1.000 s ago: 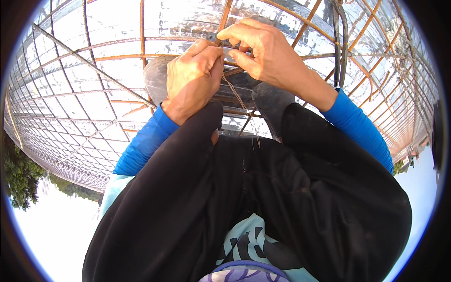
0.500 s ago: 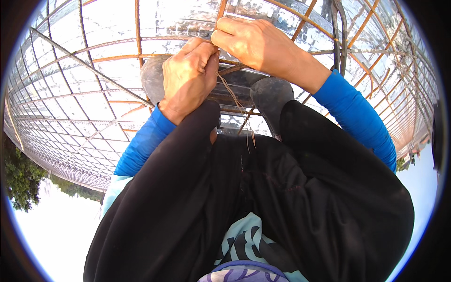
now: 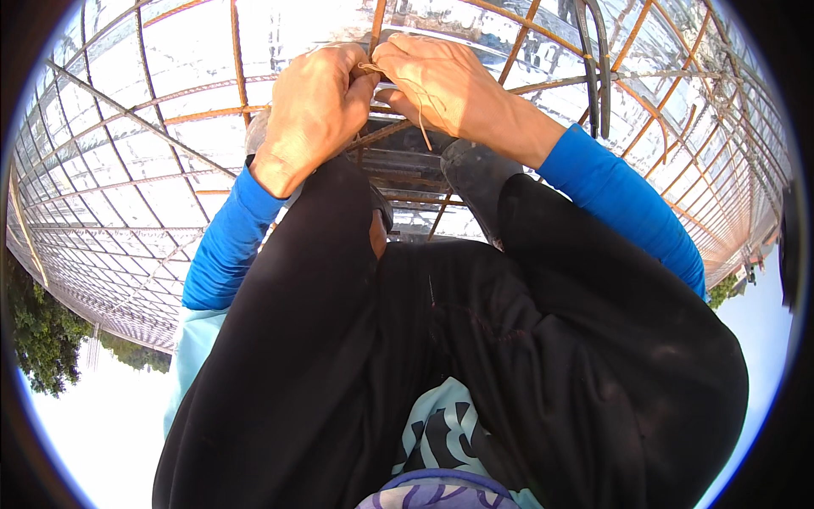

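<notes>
Several strands of thin tan tie wire run between my hands at a crossing of rusty rebar. My left hand is closed, thumb and forefinger pinching the wire's looped part beside the upright bar. Just to its right, my right hand is closed too, its fingertips pressed on the same wire near the crossing. A loose tail of wire hangs below the right hand's fingers. The exact crossing is partly hidden behind both hands.
The rebar mesh spreads over a shiny pale surface on both sides. Two dark curved bars, like tool handles, stand to the right of my right hand. My dark shoes rest below the hands.
Both hands have shifted a little left in view, the left turning knuckles-up. The wire strands that hung down between my knees are now drawn up, with a loop showing between my fingers.
</notes>
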### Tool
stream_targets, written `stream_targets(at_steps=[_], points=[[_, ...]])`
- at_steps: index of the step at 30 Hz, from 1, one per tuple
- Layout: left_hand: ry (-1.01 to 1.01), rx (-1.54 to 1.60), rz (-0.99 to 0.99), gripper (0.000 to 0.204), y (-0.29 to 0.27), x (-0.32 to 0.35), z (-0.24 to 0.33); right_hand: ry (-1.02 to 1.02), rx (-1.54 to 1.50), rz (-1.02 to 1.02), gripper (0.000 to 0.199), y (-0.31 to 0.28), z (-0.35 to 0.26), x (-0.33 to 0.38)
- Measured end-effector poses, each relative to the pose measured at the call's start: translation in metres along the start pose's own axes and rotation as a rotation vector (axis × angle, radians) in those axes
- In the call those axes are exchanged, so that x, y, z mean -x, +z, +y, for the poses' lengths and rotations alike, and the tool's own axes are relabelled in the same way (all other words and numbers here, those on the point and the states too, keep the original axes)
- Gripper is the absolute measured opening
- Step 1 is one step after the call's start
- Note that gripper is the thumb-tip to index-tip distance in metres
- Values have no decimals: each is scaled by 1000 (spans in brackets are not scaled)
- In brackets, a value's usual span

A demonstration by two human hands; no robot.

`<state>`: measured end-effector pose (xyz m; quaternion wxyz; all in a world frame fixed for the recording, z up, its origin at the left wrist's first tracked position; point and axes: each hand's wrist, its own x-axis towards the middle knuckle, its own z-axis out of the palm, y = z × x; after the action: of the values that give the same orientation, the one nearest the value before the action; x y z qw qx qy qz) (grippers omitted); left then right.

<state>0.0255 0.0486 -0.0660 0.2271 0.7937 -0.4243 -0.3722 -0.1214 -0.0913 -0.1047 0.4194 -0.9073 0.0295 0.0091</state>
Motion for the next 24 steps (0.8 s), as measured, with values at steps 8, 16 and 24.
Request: stream_targets(at_steps=[8, 16, 24], points=[[105, -57, -132, 16, -13, -22, -8, 150, 116, -81, 20, 8, -11, -3], [-10, 158, -265, 18, -21, -23, -13, 100, 6, -27, 15, 0, -11, -4], [-64, 392, -282, 23, -44, -15, -37, 54, 47, -125, 15, -2, -10, -9]])
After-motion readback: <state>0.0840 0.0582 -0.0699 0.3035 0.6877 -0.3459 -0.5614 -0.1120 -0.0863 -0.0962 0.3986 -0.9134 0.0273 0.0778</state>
